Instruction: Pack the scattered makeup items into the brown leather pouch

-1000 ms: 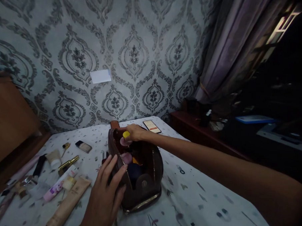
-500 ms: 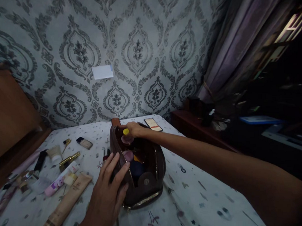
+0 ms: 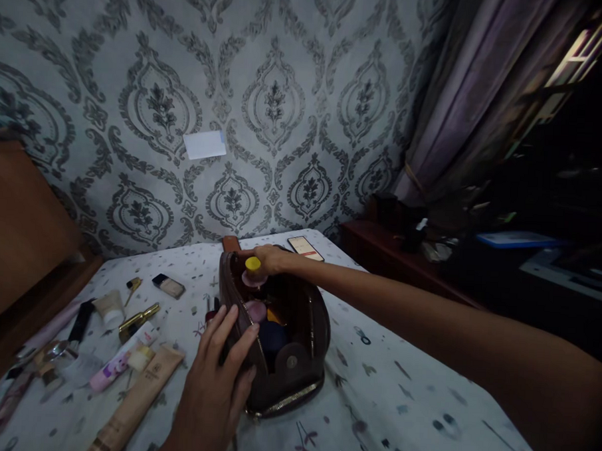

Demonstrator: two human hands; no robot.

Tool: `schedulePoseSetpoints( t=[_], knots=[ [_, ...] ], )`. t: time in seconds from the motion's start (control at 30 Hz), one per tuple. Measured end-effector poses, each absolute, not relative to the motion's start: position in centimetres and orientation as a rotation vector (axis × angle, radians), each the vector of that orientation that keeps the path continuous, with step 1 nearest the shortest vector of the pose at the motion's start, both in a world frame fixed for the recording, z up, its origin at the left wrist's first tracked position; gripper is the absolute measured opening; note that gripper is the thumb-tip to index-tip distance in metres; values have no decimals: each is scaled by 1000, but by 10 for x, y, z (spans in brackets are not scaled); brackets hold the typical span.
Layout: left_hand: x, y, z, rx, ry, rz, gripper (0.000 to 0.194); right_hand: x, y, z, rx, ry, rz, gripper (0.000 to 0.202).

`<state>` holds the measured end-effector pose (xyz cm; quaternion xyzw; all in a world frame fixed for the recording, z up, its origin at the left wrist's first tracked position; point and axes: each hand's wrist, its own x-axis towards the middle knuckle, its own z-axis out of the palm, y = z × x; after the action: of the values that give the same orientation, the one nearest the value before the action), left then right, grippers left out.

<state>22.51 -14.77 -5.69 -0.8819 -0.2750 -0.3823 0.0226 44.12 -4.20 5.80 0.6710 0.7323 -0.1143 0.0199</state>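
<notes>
The brown bag [image 3: 320, 326] is standing open on the cloth-covered worktop [image 3: 388, 389], its mouth spreading between two zipped edges. Inside, a yellow cap [image 3: 253, 264] is showing at the far end, with a pinkish round item [image 3: 256, 310], an orange piece [image 3: 274, 317] and a dark blue item [image 3: 272, 337] lying nearer. The right hand [image 3: 270, 259] is reaching into the far end, its fingers curling down beside the yellow cap; whether they are gripping it, I cannot tell. The left hand [image 3: 214, 374] is resting on the bag's left side, fingers spreading loosely and holding nothing.

For this reach to be going well, the left hand should be bracing the wall without pushing it inward, and the right wrist should be staying high enough to be clearing the zip teeth. Pinching an item by its cap alone could be risking a slip; the body would be giving a surer hold.

Compared with a second ago, both hands are keeping nearly the same places against the bag, and the whole view is sitting slightly differently.

Farther out, a beige tube [image 3: 141, 395], a pink tube [image 3: 120, 364] and a gold tube [image 3: 138, 319] are lying on the left, while a phone [image 3: 306, 248] is lying behind the right wrist.
</notes>
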Motion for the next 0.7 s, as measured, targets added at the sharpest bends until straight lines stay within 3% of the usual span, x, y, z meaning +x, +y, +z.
schedulePoseSetpoints(
  t=[0.23, 0.43, 0.6, 0.7],
  knots=[
    [225, -148, -58, -2730, -870, -1162, 61, 449, -49, 83, 2020, 2377, -262, 26],
    [219, -142, -57, -2712, -777, -1060, 63, 458, -84, 94, 2197, 2569, -131, 29],
    [217, -142, -53, -2689, -759, -1015, 63, 461, -137, 80, 2449, 3019, -352, 23],
    [218, -142, -53, -2689, -750, -1006, 62, 450, -174, 61, 2332, 3303, -397, 21]
  ],
)
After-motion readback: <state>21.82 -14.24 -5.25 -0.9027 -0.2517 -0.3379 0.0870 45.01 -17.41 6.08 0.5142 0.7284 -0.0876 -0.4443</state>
